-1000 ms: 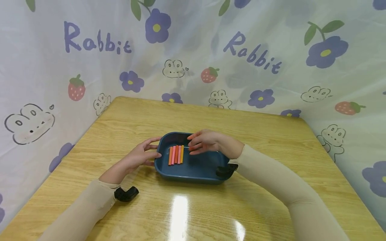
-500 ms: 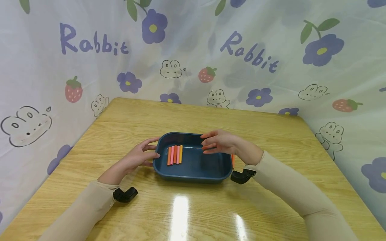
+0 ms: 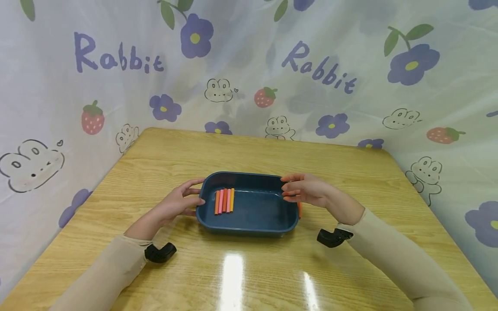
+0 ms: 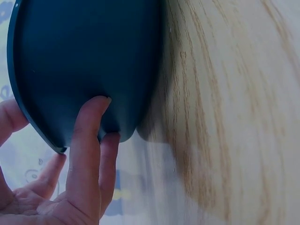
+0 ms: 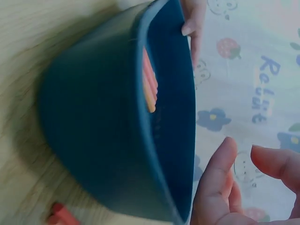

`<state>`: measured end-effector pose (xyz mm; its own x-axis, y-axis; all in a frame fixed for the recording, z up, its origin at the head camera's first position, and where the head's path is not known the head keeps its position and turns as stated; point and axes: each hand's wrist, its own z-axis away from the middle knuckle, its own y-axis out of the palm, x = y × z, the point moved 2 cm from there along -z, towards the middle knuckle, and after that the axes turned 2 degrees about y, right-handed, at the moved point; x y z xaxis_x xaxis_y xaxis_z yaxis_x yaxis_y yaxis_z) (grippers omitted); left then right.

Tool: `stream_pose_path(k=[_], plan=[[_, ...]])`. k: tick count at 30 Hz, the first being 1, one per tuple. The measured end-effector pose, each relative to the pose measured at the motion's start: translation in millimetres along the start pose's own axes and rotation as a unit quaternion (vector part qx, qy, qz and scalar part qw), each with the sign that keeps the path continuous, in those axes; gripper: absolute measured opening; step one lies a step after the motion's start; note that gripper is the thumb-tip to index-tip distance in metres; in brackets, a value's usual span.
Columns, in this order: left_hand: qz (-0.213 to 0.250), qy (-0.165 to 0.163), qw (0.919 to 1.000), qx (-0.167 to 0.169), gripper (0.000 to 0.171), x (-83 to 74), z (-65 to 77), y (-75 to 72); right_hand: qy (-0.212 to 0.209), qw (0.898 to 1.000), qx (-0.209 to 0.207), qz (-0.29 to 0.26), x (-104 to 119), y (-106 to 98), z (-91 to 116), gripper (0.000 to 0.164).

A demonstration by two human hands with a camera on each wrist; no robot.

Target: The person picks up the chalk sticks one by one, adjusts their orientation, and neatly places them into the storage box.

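A dark blue rectangular container (image 3: 249,231) stands on the wooden table. Inside it, near the left end, several short coloured sticks (image 3: 224,201) in orange, pink, red and yellow lie side by side. My left hand (image 3: 177,204) holds the container's left end, thumb over the rim and fingers against the outer wall (image 4: 93,56). At the opposite end hovers my right hand (image 3: 313,191), close to the rim. Its thumb and index finger (image 5: 218,164) are apart with nothing between them. An orange-red stick (image 5: 65,216) lies outside the right wall, partly hidden by the hand in the head view.
The light wooden table (image 3: 202,276) extends in front of and behind the container. A white curtain (image 3: 249,52) printed with rabbits, flowers and strawberries hangs around its back and sides. Each wrist carries a black camera mount (image 3: 334,237).
My right hand has moved right, from over the container's inside to its right rim, uncovering the inside and the stick outside. The left hand and the row of sticks have stayed put.
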<state>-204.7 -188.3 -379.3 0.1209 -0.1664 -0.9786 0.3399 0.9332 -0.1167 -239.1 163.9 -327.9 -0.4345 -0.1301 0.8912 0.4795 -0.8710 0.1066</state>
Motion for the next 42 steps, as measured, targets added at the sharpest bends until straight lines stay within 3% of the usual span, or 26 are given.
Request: stream_pose_path(k=[17, 20, 26, 30, 38, 42], plan=[[0.007, 0.002, 1.0000, 0.004, 0.068, 2.2, 0.1, 0.3, -0.054, 0.994, -0.080, 0.046, -41, -40, 10, 0.058], [0.007, 0.001, 1.0000, 0.004, 0.068, 1.5, 0.2, 0.4, -0.056, 0.991, -0.109, 0.060, -48, -44, 9, 0.057], [0.006, 0.002, 1.0000, 0.000, 0.068, -0.5, 0.3, 0.5, -0.048, 0.974, -0.169, 0.141, -60, -49, 2, 0.058], [0.006, 0.002, 1.0000, 0.002, 0.068, -0.3, 0.3, 0.4, -0.035, 0.968, -0.179, 0.170, -67, -49, -3, 0.061], [0.008, 0.004, 0.9999, 0.005, 0.068, 1.1, 0.2, -0.3, -0.020, 0.959, -0.158, 0.237, -69, -47, -8, 0.069], [0.008, 0.004, 1.0000, 0.004, 0.069, 1.4, 0.3, -0.7, -0.029, 0.947, -0.140, 0.286, -67, -47, -9, 0.075]])
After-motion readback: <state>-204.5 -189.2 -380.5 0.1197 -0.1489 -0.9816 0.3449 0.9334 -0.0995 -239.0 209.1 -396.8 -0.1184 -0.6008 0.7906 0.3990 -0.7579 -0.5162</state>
